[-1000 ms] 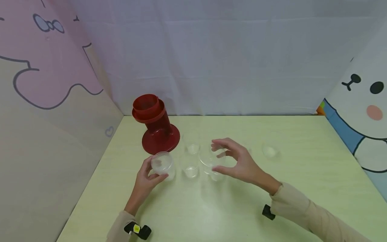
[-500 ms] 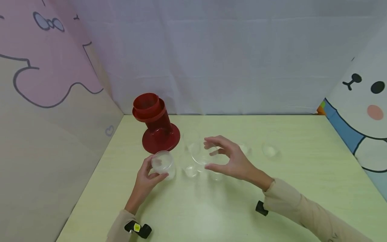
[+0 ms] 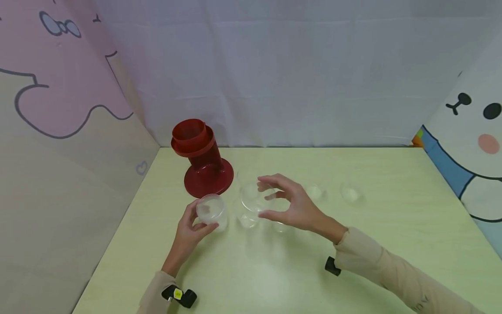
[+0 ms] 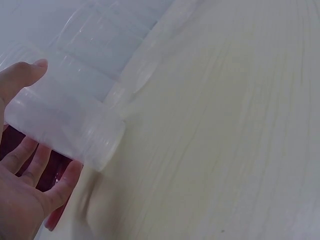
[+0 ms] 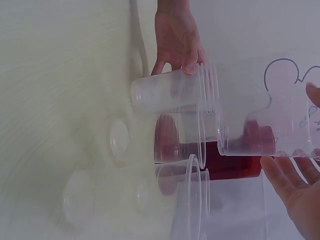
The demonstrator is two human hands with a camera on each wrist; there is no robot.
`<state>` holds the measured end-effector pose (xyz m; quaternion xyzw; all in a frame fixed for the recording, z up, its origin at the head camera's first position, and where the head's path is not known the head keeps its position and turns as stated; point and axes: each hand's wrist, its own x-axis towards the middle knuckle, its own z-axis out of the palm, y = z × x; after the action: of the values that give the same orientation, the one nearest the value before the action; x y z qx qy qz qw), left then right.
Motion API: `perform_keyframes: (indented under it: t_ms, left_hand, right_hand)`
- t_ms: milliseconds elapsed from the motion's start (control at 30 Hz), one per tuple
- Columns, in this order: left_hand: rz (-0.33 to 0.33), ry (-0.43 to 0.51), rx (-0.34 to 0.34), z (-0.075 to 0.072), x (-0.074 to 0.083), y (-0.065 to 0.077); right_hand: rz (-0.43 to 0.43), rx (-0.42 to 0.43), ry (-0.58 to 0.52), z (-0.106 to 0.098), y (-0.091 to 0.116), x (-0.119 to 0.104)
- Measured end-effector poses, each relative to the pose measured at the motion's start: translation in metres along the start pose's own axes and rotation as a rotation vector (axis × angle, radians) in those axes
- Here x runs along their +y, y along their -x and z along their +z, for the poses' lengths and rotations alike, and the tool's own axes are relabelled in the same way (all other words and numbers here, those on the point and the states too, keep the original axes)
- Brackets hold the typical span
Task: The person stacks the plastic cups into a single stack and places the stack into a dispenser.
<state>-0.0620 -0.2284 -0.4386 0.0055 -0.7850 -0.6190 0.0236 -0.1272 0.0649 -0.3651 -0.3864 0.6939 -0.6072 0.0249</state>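
My left hand point(image 3: 186, 233) grips a clear plastic cup stack point(image 3: 211, 210) upright at the left, thumb and fingers around it. Several rims nested together show on the stack point(image 5: 167, 92) in the right wrist view. My right hand point(image 3: 291, 206) holds a single clear plastic cup point(image 3: 251, 201) by its side, raised above other clear cups. In the right wrist view the fingers point(image 5: 282, 175) of that hand lie along the lifted cup point(image 5: 235, 135), whose bottom is above the rims of the standing cups. One standing cup point(image 3: 248, 221) is just right of the stack.
More clear cups stand farther right, one cup point(image 3: 281, 227) in front, another cup point(image 3: 315, 192) behind and a lone cup point(image 3: 351, 195) beyond. A red stand point(image 3: 204, 168) with a round base and open tube top stands behind the left hand. White cloth point(image 3: 274, 78) hangs behind the table point(image 3: 353, 270).
My right hand has moved left with its clear cup, toward the stack, uncovering a standing cup behind it. My left hand and the stack have stayed in place.
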Motion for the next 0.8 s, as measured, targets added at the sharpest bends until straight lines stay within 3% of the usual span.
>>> perform_keyframes:
  t_ms: [400,633,800]
  left_hand:
    - [0.002,-0.016,0.002,0.000,0.000,0.000]
    - [-0.001,0.012,0.013,-0.002,-0.027,-0.008]
    - [0.022,0.001,0.024,-0.002,-0.032,-0.009]
  right_hand:
    - [-0.009,-0.015,0.005,0.008,-0.008,-0.001]
    - [0.013,-0.014,0.022,0.011,-0.012,-0.002]
    - [0.031,-0.010,0.043,0.014,-0.015,-0.014]
